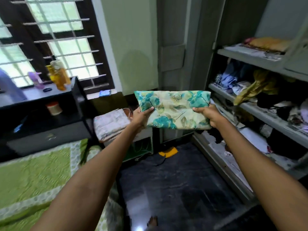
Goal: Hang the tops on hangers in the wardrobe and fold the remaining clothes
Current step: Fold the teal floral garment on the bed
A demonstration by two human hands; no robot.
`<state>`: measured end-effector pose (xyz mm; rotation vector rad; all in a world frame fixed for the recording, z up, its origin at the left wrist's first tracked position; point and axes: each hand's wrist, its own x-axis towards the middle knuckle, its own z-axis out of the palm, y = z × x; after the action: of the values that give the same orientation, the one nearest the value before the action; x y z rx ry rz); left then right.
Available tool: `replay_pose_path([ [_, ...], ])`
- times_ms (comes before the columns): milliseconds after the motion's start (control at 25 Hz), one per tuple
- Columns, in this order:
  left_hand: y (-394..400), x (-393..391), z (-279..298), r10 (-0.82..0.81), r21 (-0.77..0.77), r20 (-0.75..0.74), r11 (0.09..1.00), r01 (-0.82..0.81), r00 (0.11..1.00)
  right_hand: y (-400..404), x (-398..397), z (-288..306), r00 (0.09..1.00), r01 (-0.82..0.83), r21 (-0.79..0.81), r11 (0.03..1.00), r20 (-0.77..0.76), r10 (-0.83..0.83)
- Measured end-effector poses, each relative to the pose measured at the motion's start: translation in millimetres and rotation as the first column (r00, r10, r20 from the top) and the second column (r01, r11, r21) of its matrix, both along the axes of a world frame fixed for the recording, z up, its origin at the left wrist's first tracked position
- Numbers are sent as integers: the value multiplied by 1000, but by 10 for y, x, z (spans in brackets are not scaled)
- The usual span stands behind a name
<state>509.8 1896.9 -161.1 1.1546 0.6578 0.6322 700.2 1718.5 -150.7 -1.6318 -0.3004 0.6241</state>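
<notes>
Head view. Person is standing between the bed [33, 172] and the open wardrobe [250, 104], both arms reaching forward.

Folded floral cloth [173, 110], cream with teal leaves, is being held out in mid-air at arm's length, above the dark floor [175, 189]. Its long axis is running left to right across the view, roughly level.

Left hand [141, 115] is gripping the cloth's left end, thumb showing on top, fingers under. Right hand [206, 115] is gripping the lower right corner, fingers curled round the edge. Both hands are clamped on the cloth; neither is free.

Key relation: the wardrobe shelves [260, 112] are lying to the right of the cloth, and the cloth's right end is sitting just beside the shelf edges. The right hand is the nearer one to the shelves. Judging from this, the cloth is already folded and is probably heading sideways onto a shelf, right end leading.

Shelves are holding loose, crumpled clothes [253, 84]; a free flat spot is hard to make out.

Elsewhere: a folded pale stack [111, 125] is resting on a low stand left of the cloth; bottles [58, 74] are standing on the dark counter [41, 95] under the window [55, 35].
</notes>
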Motion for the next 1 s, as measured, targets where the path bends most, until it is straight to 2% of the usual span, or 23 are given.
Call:
replay_pose_path([
  [160, 508, 1141, 219, -162, 83, -14, 983, 163, 987, 190, 738, 232, 980, 199, 35, 979, 4, -199],
  [480, 828, 3292, 404, -472, 81, 4, 879, 470, 882, 86, 2249, 419, 911, 409, 69, 910, 29, -411],
  [760, 836, 5255, 488, -560, 96, 18, 825, 556, 828, 7, 3874, 565, 861, 502, 85, 861, 52, -507],
  [1000, 850, 6609, 836, -539, 152, -21, 831, 535, 842, 78, 4921, 807, 796, 597, 116, 794, 38, -604],
])
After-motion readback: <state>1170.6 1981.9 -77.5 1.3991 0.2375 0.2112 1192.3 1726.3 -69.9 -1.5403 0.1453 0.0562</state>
